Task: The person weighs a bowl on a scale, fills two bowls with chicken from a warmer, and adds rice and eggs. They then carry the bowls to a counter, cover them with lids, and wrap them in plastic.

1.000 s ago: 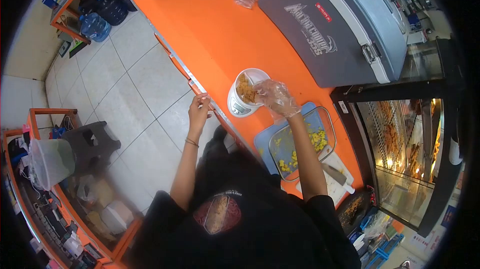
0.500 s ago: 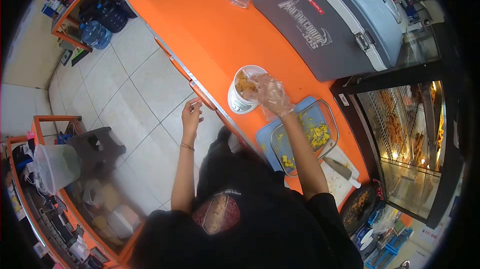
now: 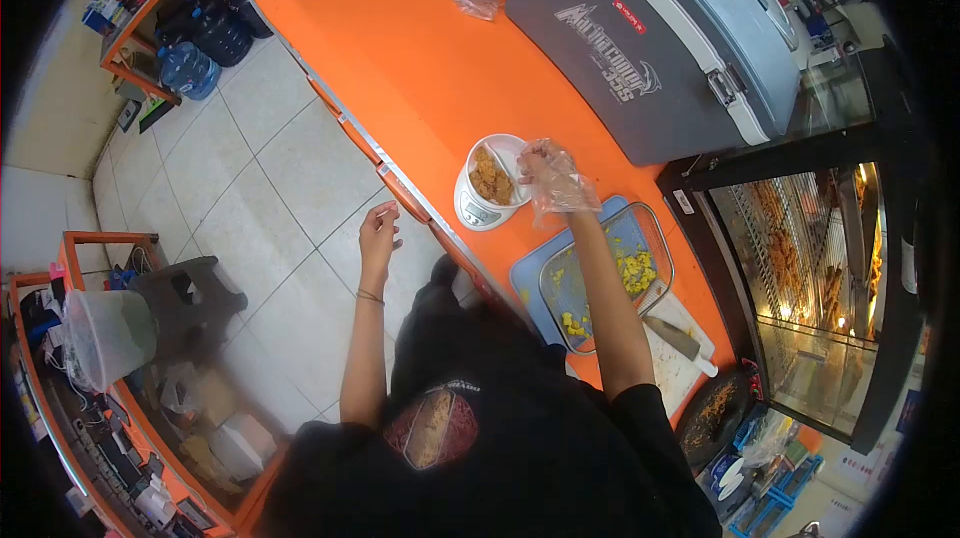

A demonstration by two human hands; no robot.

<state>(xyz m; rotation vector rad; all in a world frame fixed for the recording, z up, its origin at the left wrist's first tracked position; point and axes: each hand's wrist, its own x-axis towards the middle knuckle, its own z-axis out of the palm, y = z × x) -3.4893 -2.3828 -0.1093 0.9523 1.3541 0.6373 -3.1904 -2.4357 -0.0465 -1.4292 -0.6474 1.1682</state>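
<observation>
A white kitchen scale [image 3: 473, 212] with a small display stands on the orange counter. On it sits a white bowl [image 3: 481, 151] with a divider and a clump of brown, crumbly food [image 3: 490, 178] in one side. My right hand [image 3: 545, 173], in a clear plastic glove, is at the bowl's right rim. Its fingers are curled together, and what they hold, if anything, is hidden. My left hand [image 3: 379, 227] is bare and hovers off the counter's front edge, over the floor. Its fingers are loosely bent with gaps between them, holding nothing.
Under my right forearm lies a wire-rimmed strainer basket [image 3: 668, 238] with yellow pieces, on a blue tray [image 3: 527, 283]. A knife [image 3: 674, 338] rests on a white cutting board [image 3: 688, 310]. A grey cooler box [image 3: 610, 48] and a lit glass display case [image 3: 815, 268] stand behind and right.
My right hand has drawn back to the right from over the food to the bowl's rim, uncovering the food. My left hand has shifted slightly, its fingers a little more curled.
</observation>
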